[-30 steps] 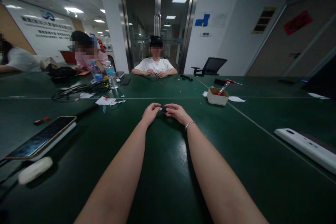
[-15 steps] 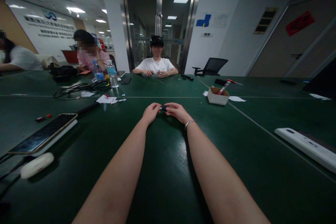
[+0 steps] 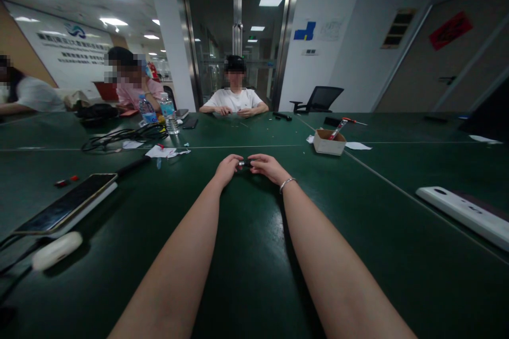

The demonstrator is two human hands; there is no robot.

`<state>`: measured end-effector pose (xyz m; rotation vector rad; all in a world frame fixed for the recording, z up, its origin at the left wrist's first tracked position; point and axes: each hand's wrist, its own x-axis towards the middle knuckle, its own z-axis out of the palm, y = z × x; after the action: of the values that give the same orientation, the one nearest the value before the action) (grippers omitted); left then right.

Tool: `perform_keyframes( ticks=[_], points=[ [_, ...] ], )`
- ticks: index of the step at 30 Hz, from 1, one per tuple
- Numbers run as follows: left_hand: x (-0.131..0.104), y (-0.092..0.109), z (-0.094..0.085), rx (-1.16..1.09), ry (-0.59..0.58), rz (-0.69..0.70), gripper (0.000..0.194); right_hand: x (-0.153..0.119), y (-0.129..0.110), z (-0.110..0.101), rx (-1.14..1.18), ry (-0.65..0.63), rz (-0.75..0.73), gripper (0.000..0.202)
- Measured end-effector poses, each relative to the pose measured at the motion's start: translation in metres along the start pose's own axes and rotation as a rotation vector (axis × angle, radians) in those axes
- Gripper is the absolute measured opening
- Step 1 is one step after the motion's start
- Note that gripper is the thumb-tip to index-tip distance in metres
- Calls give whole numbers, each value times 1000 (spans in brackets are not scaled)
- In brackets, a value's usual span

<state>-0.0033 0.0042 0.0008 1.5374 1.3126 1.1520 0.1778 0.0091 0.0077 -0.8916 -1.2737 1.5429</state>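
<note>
Since half a second ago, a little more silver shows on the small black-and-silver piece (image 3: 245, 163) between the hands, while the hands themselves keep nearly the same place. The left hand (image 3: 228, 170) pinches the silver end and the right hand (image 3: 269, 168), with a bracelet (image 3: 287, 184) at its wrist, grasps the black end; neither has let go. The change suggests fine fingertip work: the piece seems either turned slightly or its ends eased apart. I cannot tell which, nor whether it is one part or two joined.

The piece is left of the open box (image 3: 328, 146) and nearer the wearer; whether it touches the table (image 3: 246, 243) is unclear. The phone (image 3: 69, 202) lies well left of the box and nearer, and the clear bottle (image 3: 170, 115) stands left of the box and farther off.
</note>
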Motion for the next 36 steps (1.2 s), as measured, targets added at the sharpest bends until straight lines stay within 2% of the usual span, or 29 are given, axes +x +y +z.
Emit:
perform_keyframes(
  ticks=[7,11,19,36],
  points=[
    [-2,1,0,17,13,36,24,-4,-1,1,-12,0,-7,20],
    [-1,-1,1,22,-37,45,28,-5,-2,1,-20,-8,-12,19],
    [0,-4,0,58,-53,81,29,-5,-3,3,-4,7,-3,18],
    [4,-14,2,12,-36,172,23,-5,-2,1,-15,11,-4,16]
  ],
)
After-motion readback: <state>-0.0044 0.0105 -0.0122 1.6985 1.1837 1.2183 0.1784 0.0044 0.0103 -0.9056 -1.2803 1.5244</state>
